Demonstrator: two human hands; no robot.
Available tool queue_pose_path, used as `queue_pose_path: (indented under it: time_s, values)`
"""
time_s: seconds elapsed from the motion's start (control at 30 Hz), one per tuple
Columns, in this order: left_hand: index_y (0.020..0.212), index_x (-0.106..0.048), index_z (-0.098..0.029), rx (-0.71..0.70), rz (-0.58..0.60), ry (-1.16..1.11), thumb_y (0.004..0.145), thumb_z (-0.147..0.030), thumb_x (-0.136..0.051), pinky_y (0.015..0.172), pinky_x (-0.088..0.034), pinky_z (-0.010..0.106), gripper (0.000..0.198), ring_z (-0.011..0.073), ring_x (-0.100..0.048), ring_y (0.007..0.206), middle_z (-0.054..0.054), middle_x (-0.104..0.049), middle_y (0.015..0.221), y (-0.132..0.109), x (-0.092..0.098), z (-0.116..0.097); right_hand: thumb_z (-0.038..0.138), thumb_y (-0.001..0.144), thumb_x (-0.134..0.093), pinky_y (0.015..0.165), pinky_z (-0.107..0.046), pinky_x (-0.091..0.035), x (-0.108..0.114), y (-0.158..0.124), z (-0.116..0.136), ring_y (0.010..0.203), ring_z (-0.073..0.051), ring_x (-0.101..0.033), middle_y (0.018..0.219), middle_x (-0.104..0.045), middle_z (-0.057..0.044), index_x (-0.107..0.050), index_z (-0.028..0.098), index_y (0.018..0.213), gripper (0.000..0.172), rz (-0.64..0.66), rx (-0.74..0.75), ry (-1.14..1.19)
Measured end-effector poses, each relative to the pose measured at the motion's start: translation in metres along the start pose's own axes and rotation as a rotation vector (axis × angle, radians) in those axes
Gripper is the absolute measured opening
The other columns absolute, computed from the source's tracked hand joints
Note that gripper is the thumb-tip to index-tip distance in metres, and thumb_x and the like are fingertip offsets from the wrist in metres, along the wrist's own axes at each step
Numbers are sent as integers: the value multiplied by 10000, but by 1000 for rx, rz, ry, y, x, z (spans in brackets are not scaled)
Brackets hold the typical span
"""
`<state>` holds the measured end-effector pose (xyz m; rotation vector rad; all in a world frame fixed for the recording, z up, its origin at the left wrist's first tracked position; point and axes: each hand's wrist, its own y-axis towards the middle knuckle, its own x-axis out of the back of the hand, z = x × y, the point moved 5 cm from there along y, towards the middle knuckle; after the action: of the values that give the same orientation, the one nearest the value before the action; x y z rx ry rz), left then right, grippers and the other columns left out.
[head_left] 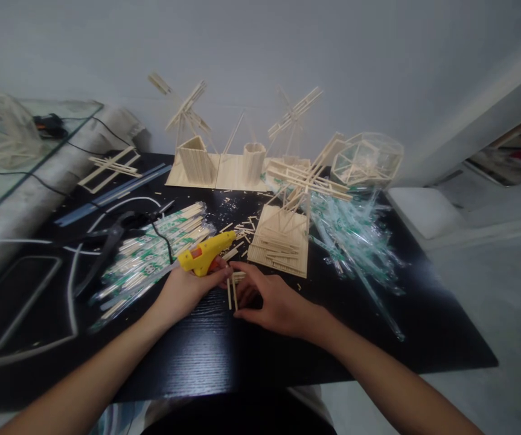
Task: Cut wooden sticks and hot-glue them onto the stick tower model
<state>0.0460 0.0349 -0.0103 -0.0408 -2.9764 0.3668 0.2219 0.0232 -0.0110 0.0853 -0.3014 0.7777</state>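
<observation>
A yellow hot glue gun (209, 251) is gripped in my left hand (191, 289), its nozzle pointing right and slightly up. Close beside it, my right hand (277, 303) pinches a small frame of thin wooden sticks (235, 292) between thumb and fingers. The left fingertips also reach the upper end of this frame; whether they press on it I cannot tell. Just beyond the hands lie loose short stick pieces (244, 229). To the right stands a wooden base (300, 263) with sticks on it and a stick windmill (308, 178) above.
Plastic-wrapped stick bundles (169, 232) lie left, crumpled clear wrappers (355, 223) right. Several wooden models, including a round stick tower (254, 162), stand along the wall. A black clamp-like tool (118, 232) and white cable (73, 290) lie on the black table (206, 356).
</observation>
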Motion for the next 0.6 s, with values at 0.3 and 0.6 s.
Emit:
queue_pose_path:
  time_s: [0.3,0.6]
  values:
    - [818,-582,-221,-67,-100,222,774,-448,-768,461,-444,242,297,102,-536,485,-50,-642,709,-3,2,5,268,690,-920,740,-318,-596,57,-11,-22,699,-159,-719,783,-738,33,-488,212,1443,870,-325,-53,210]
    - [957,-650,-237,-109,-88,433,795,-456,-770,805,-554,327,297,214,-735,883,12,-769,955,-4,4,9,261,692,-911,818,-376,-631,56,-7,-28,765,-191,-776,813,-762,33,-396,249,1466,930,-425,-93,430]
